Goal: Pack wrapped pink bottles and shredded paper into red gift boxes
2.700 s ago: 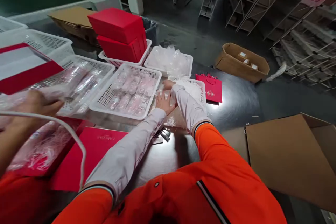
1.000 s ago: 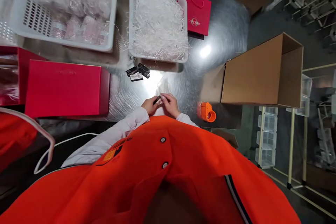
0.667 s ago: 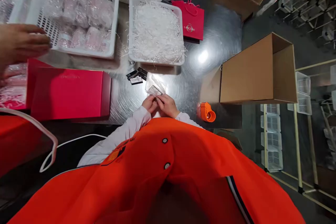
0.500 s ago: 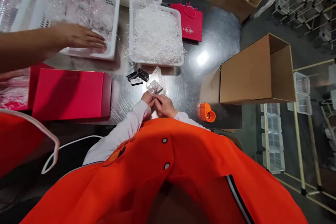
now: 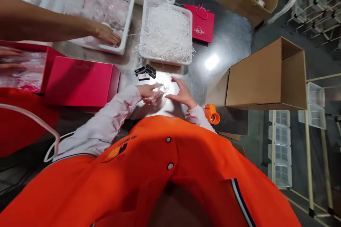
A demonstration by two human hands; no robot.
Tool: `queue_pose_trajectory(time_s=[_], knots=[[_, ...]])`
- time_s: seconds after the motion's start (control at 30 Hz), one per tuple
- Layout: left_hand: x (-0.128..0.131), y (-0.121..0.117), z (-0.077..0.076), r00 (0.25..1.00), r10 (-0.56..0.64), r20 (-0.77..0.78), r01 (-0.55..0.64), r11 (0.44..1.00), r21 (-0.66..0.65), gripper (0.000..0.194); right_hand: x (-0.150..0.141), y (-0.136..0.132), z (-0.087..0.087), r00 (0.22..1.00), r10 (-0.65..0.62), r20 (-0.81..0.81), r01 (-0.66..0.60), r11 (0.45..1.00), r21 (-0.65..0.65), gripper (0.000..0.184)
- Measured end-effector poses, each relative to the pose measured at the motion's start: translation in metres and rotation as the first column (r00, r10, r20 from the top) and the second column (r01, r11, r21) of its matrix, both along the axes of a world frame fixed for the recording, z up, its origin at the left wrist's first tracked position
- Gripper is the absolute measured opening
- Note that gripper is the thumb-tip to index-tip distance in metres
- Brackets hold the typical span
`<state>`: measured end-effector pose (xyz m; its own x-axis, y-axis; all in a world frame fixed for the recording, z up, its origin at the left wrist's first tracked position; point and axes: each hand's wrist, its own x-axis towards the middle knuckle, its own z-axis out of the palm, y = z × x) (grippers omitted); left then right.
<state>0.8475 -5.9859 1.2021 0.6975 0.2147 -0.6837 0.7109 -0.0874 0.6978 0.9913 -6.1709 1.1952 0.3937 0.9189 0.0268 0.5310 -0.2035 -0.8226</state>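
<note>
My left hand (image 5: 146, 91) is closed on a crumpled clear bubble-wrap pouch (image 5: 156, 98) above the metal table, close to my body. Whether the small label-bearing item seen in it before is still inside is hidden by folds and glare. To the right of the pouch, my right hand (image 5: 183, 93) is open, thumb and fingers spread apart in a wide curve with nothing between them. Several small black boxes (image 5: 151, 71) lie in a loose group just beyond my left hand, one showing a white label side.
Beyond them stands a white basket of shredded paper (image 5: 167, 32), with a pink gift bag (image 5: 199, 25) beside it. An orange tape dispenser (image 5: 212, 114) and a cardboard box (image 5: 255, 74) are at right. At left, a co-worker's hand (image 5: 108, 34) reaches into another basket (image 5: 129, 14) near pink boxes (image 5: 80, 81).
My hands have parted: the right has let go of the pouch and opened, while the left keeps it, now crumpled. The co-worker's pink box and hand have shifted in view.
</note>
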Motion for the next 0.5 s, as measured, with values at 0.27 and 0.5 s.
queue_pose_trajectory(time_s=[0.27, 0.5], knots=[[-0.039, 0.077, 0.120, 0.958, -0.081, 0.275, 0.106, 0.991, -0.076, 0.111, 0.025, 0.027, 0.007, 0.681, 0.366, -0.635, -0.521, 0.851, -0.068, 0.042], [-0.060, 0.019, 0.047, 0.788, 0.501, 0.358, -0.439, 0.864, -0.246, 0.100, 0.013, 0.015, 0.012, 0.680, 0.101, -0.727, -0.216, 0.974, -0.067, 0.044]])
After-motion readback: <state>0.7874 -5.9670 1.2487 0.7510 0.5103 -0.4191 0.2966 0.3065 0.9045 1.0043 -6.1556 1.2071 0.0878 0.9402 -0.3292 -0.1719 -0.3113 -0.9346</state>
